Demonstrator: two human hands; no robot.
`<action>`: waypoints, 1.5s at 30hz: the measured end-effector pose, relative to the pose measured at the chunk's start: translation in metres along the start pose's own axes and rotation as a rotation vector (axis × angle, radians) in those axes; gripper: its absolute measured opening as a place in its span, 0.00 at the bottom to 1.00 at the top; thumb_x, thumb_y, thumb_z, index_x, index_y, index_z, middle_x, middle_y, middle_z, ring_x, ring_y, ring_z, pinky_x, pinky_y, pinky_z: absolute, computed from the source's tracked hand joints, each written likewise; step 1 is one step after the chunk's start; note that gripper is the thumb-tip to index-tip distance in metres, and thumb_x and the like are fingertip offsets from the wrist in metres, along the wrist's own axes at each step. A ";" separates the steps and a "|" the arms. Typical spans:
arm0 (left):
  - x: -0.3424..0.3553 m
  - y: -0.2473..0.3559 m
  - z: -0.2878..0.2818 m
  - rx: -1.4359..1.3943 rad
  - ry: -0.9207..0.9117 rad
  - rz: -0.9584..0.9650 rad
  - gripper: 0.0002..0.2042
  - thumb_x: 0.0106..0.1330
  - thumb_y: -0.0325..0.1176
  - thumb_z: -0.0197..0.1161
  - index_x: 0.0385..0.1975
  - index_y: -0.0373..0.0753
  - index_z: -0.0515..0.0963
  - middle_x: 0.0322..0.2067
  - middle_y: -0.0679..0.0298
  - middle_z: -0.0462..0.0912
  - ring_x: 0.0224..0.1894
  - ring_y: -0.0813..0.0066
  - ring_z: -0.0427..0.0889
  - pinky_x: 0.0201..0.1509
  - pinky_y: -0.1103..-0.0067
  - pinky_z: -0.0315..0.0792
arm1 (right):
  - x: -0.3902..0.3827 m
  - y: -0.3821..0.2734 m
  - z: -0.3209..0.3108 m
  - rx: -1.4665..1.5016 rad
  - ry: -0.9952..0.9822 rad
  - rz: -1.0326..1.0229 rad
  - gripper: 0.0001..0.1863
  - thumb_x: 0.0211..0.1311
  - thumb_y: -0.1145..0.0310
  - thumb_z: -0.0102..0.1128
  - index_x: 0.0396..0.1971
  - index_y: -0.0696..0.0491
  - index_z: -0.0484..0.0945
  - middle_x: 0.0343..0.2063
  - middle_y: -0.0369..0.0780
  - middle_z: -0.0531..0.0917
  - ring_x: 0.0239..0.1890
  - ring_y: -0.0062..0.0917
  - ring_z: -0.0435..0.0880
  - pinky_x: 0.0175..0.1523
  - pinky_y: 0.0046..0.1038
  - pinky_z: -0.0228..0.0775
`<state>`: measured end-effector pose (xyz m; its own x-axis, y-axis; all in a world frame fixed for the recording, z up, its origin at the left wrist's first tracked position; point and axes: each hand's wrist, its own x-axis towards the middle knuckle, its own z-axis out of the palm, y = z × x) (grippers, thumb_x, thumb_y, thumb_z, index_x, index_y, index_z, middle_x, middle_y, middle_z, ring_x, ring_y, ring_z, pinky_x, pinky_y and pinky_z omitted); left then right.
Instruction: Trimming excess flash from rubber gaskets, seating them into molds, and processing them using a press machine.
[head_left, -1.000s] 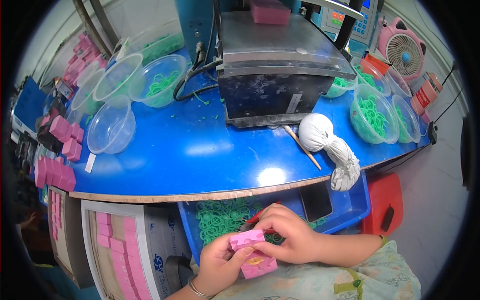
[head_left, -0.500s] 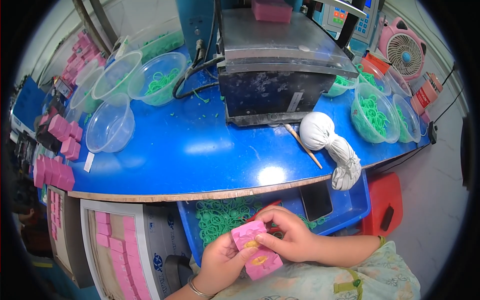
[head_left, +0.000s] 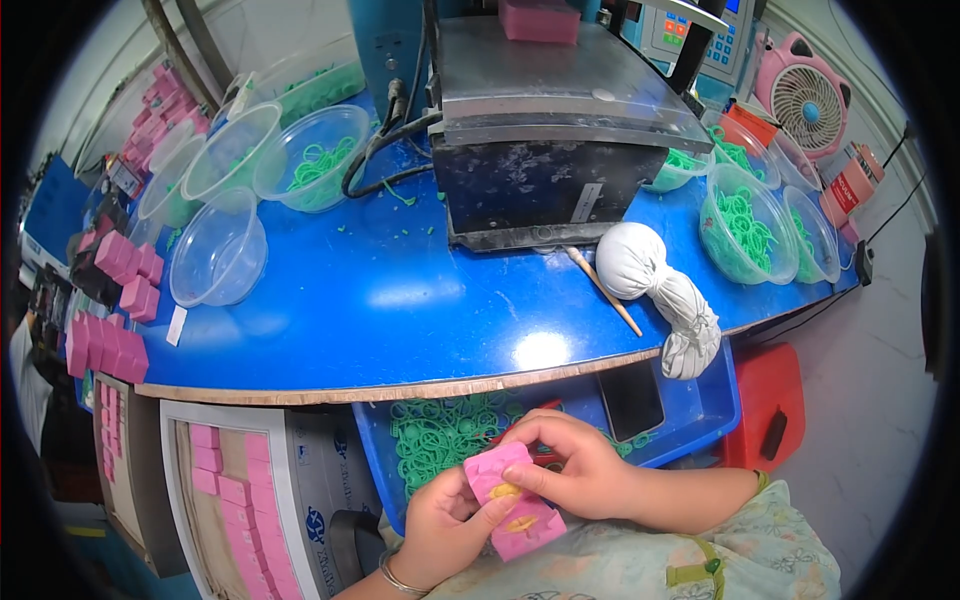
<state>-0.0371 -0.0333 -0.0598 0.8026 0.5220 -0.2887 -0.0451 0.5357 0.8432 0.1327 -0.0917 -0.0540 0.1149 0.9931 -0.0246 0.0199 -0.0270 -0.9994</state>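
Note:
A pink rubber mould [head_left: 518,540] is held over my lap, spread apart so that yellowish patches show inside it. My left hand [head_left: 443,525] grips its left side, with the thumb pressed on the middle. From the right, my right hand [head_left: 580,468] pinches the upper part between thumb and bent fingers. A thin red object [head_left: 550,406] shows just behind the right fingers; whether the hand touches it I cannot tell. Behind the hands is a blue tray [head_left: 690,425] with many green ring-shaped pieces [head_left: 440,435] and a dark phone [head_left: 632,402].
A black metal machine [head_left: 545,185] stands on the blue table [head_left: 330,340]. Beside it lie a white tied cloth bag [head_left: 630,262] and a wooden-handled brush [head_left: 610,297]. Clear bowls [head_left: 222,250] and pink blocks [head_left: 120,345] are at left; a bowl of green pieces [head_left: 745,235] is at right.
My hands stay around the pink mould, with the right thumb shifted slightly. The view has moved very slightly. At the far left edge, a pale shape and a dark shape have come into view.

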 end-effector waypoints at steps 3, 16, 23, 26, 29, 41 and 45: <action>0.003 0.003 0.006 0.035 0.086 0.183 0.20 0.60 0.21 0.56 0.53 0.31 0.63 0.47 0.57 0.72 0.48 0.73 0.74 0.50 0.76 0.72 | 0.000 -0.001 0.000 -0.162 -0.044 -0.185 0.11 0.55 0.71 0.60 0.37 0.57 0.73 0.30 0.38 0.72 0.31 0.18 0.70 0.34 0.20 0.65; 0.003 0.008 -0.009 -0.407 0.008 -0.087 0.23 0.62 0.21 0.49 0.58 0.32 0.55 0.52 0.55 0.66 0.54 0.69 0.67 0.59 0.73 0.61 | -0.002 -0.005 -0.004 -0.322 -0.035 -0.390 0.14 0.48 0.68 0.65 0.34 0.56 0.74 0.28 0.40 0.76 0.32 0.31 0.75 0.39 0.28 0.66; -0.004 -0.003 -0.009 0.336 -0.061 0.190 0.24 0.64 0.32 0.52 0.58 0.31 0.55 0.52 0.55 0.65 0.53 0.69 0.69 0.59 0.72 0.62 | -0.009 -0.010 0.000 -0.255 0.036 -0.149 0.13 0.47 0.69 0.67 0.29 0.57 0.73 0.25 0.38 0.76 0.29 0.27 0.74 0.35 0.26 0.67; -0.005 -0.009 -0.012 0.425 -0.016 0.249 0.23 0.66 0.35 0.51 0.57 0.31 0.56 0.50 0.53 0.67 0.52 0.67 0.70 0.57 0.71 0.65 | -0.009 -0.008 0.000 -0.312 0.029 -0.199 0.14 0.47 0.69 0.67 0.29 0.57 0.72 0.30 0.41 0.76 0.31 0.26 0.74 0.36 0.26 0.68; -0.003 -0.010 -0.015 0.428 -0.064 0.403 0.22 0.65 0.36 0.52 0.54 0.30 0.58 0.49 0.50 0.70 0.50 0.63 0.72 0.54 0.70 0.68 | -0.004 -0.001 0.000 -0.285 0.121 -0.255 0.16 0.46 0.68 0.68 0.32 0.57 0.72 0.36 0.43 0.74 0.36 0.29 0.74 0.39 0.27 0.69; -0.002 -0.005 -0.007 0.164 -0.138 0.307 0.26 0.63 0.44 0.54 0.55 0.32 0.60 0.47 0.51 0.71 0.50 0.63 0.73 0.54 0.71 0.68 | -0.002 -0.001 0.007 -0.019 -0.210 -0.230 0.18 0.54 0.68 0.61 0.43 0.60 0.72 0.48 0.46 0.72 0.52 0.34 0.71 0.55 0.32 0.62; 0.002 0.016 -0.003 0.307 -0.128 0.370 0.24 0.64 0.43 0.54 0.52 0.32 0.62 0.44 0.52 0.72 0.47 0.64 0.73 0.52 0.73 0.68 | 0.003 -0.022 0.004 -0.195 -0.060 -0.268 0.18 0.50 0.66 0.65 0.39 0.57 0.73 0.42 0.43 0.74 0.47 0.32 0.73 0.52 0.30 0.63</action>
<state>-0.0377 -0.0215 -0.0478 0.8335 0.5438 0.0973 -0.1792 0.0996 0.9787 0.1290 -0.0873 -0.0321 0.0213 0.9726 0.2317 0.2315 0.2207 -0.9475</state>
